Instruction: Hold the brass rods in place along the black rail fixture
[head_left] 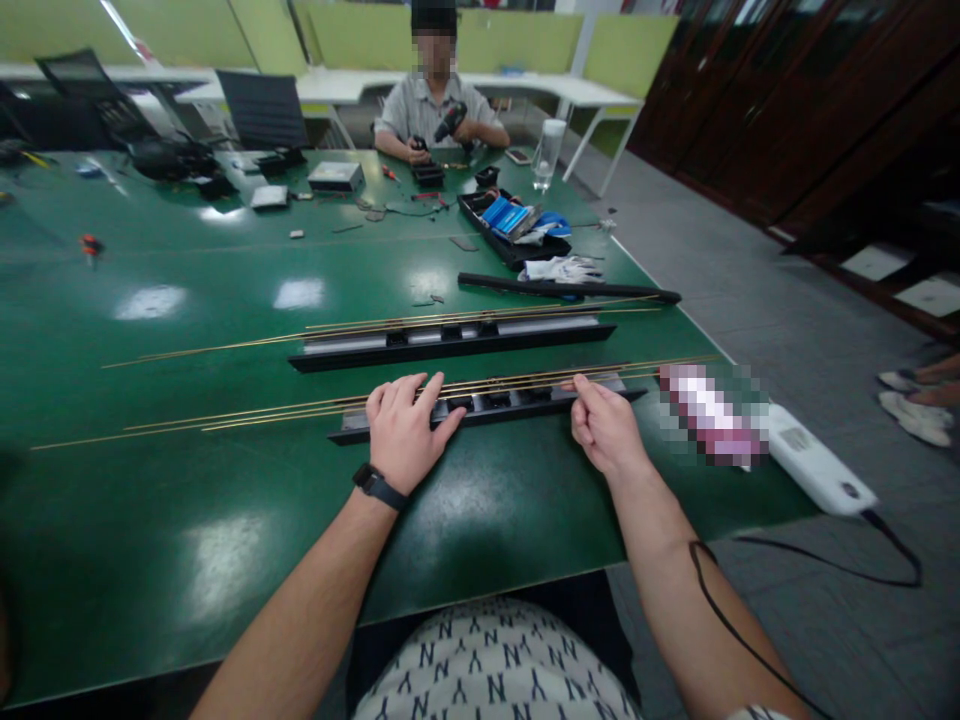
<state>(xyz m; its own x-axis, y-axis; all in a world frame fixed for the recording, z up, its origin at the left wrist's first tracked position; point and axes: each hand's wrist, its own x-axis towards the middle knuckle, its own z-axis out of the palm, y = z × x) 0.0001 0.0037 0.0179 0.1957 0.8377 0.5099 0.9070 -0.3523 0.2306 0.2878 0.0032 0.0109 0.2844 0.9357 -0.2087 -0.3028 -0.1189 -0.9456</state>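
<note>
1. On the near part of the green surface (150,600), in the head view: thin gold rods (517,380), laid lengthwise along the near black channel (517,409), with loose ends reaching past it on both sides.
2. Likely light and springy, judging by such thinness over such length; smooth-looking, so perhaps prone to rolling or sliding apart if held at one spot only.
3. Probably stiff enough over a short span, yet liable to bend or whip toward the loose ends; best taken between thumb and fingertip near the channel's right end, with a second support by the middle.
4. Beneath the rods, seemingly rigid; probably steadier if pressed along the near rim.
5. Left hand (409,420): palm down, fingers fanned over rods and channel, thumb stretched rightward by the near rim; not clenched. Pressing or merely resting: cannot tell. Dark watch (379,487) at the wrist, forearm slanting in from lower left.
6. Right hand (606,425): fingers curled, thumb and index seemingly pinched on the rods; how many, too small to tell. Forearm slanting in from lower right.
7. Just beyond, roughly parallel: a second channel (450,347), apart from both hands.
</note>
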